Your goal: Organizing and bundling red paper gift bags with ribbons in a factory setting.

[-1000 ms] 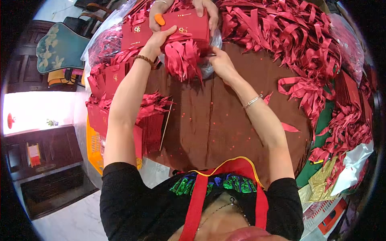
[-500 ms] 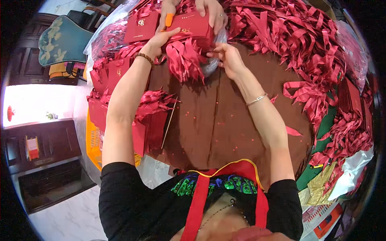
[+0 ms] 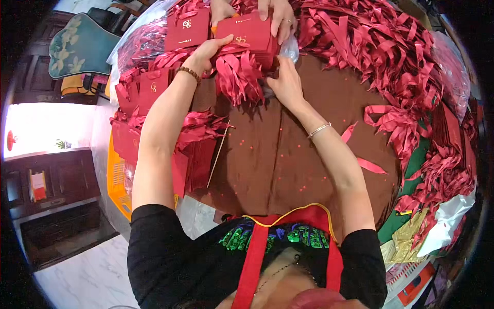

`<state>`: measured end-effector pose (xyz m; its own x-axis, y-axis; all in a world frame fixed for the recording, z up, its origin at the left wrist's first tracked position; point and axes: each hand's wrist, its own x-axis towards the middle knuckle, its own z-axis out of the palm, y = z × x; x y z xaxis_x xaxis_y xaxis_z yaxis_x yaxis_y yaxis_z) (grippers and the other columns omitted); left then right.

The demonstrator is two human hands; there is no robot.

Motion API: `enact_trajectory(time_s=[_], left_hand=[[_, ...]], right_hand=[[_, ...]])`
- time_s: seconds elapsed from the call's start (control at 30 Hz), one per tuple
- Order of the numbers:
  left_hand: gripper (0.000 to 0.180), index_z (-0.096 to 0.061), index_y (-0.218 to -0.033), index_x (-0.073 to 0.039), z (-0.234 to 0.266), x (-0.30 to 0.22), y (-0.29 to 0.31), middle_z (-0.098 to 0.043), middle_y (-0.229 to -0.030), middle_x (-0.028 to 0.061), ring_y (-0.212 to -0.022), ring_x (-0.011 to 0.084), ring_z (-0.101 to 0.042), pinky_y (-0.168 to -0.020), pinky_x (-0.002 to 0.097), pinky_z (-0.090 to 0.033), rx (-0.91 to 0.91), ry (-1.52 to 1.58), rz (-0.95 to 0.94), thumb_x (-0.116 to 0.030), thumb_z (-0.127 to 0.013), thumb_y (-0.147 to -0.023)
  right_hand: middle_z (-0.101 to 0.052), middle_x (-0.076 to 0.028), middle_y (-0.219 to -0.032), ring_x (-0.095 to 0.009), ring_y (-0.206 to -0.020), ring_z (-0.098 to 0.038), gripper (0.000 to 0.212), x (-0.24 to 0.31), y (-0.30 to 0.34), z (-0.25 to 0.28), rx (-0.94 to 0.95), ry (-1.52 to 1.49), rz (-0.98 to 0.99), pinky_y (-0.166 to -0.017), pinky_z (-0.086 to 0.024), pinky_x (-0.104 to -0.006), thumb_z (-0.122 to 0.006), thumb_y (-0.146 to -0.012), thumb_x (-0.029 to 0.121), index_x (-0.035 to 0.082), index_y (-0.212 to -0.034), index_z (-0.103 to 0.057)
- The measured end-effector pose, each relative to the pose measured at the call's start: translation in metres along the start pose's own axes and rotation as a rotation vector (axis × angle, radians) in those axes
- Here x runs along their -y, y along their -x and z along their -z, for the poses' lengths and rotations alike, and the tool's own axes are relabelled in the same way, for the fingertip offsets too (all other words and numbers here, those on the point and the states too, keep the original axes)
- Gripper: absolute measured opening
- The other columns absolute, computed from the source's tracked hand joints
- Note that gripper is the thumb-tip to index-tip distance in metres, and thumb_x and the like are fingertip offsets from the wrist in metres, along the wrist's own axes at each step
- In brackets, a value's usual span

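A thick stack of red paper gift bags with gold print is held up at the far side of the table, its ribbon handles hanging toward me. My left hand grips the stack's left near corner, thumb on top. Curled fingers of my right hand are at the clear plastic bag beside the stack's right edge; their tips are partly hidden. Opposite me, a co-worker's hand clasps the stack's far right corner. The co-worker's other hand, with an orange finger cover, is at its far left.
Heaped red ribbon-handled bags line the table's far right. More red bags lie left of the stack, and others stand near my left arm beside a thin stick. Loose ribbon pieces lie on the brown tabletop.
My right hand has moved in against the plastic beside the stack, its spread fingers now curled. The co-worker's hands have shifted slightly on the stack. My left hand keeps its grip.
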<state>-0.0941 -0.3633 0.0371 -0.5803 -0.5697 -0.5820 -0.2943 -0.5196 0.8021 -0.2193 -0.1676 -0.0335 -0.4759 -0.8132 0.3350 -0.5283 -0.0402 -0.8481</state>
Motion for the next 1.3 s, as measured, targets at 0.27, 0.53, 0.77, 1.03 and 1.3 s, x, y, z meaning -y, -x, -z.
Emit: enact_trajectory(time_s=[0.27,0.53,0.77,1.03,1.3], left_hand=[[0.035,-0.056,-0.106,0.0,-0.013,0.0,0.008,-0.062,-0.103,0.0091,-0.087,0.0174,-0.062,-0.08,0.0319,-0.051,-0.039,0.012,0.004,-0.029,-0.059,-0.085],[0.035,-0.055,-0.107,-0.002,-0.008,0.003,-0.004,-0.061,-0.106,0.0093,-0.092,0.0184,-0.06,-0.085,0.0341,-0.049,-0.008,0.003,-0.037,-0.029,-0.059,-0.086],[0.035,-0.055,-0.111,-0.004,-0.016,0.001,0.004,-0.06,-0.11,0.0072,-0.094,0.0174,-0.058,-0.087,0.0336,-0.046,-0.015,0.086,0.014,-0.028,-0.059,-0.086],[0.032,-0.055,-0.109,-0.003,-0.012,-0.006,-0.008,-0.062,-0.105,0.0077,-0.09,0.0171,-0.061,-0.082,0.0332,-0.05,-0.069,-0.129,0.075,-0.029,-0.053,-0.089],[0.04,-0.053,-0.113,-0.007,0.005,-0.001,-0.017,-0.061,-0.109,0.0078,-0.096,0.0219,-0.058,-0.08,0.0497,-0.043,-0.01,-0.13,0.06,-0.036,-0.057,-0.085]], right_hand=[[-0.046,-0.021,-0.111,-0.042,-0.095,-0.051,0.056,-0.006,-0.007,0.002,-0.024,0.253,0.026,-0.077,-0.045,-0.0455,-0.066,-0.066,0.01,0.002,-0.115,-0.04],[-0.053,-0.023,-0.107,-0.04,-0.1,-0.051,0.051,-0.021,-0.013,0.006,-0.086,0.086,0.07,-0.081,-0.044,-0.0423,-0.064,-0.065,0.001,-0.002,-0.113,-0.046],[-0.054,-0.022,-0.111,-0.038,-0.104,-0.051,0.059,-0.023,-0.019,0.013,-0.043,0.055,0.061,-0.085,-0.043,-0.0392,-0.062,-0.066,-0.002,-0.001,-0.122,-0.044],[-0.048,-0.017,-0.125,-0.03,-0.106,-0.053,0.068,-0.006,-0.031,0.036,0.206,-0.096,-0.081,-0.089,-0.041,-0.0325,-0.06,-0.068,-0.004,-0.001,-0.132,-0.035],[-0.048,-0.016,-0.127,-0.025,-0.113,-0.048,0.059,0.064,-0.065,0.051,0.312,0.192,-0.263,-0.095,-0.035,-0.0339,-0.035,-0.089,0.044,-0.002,-0.125,-0.045]])
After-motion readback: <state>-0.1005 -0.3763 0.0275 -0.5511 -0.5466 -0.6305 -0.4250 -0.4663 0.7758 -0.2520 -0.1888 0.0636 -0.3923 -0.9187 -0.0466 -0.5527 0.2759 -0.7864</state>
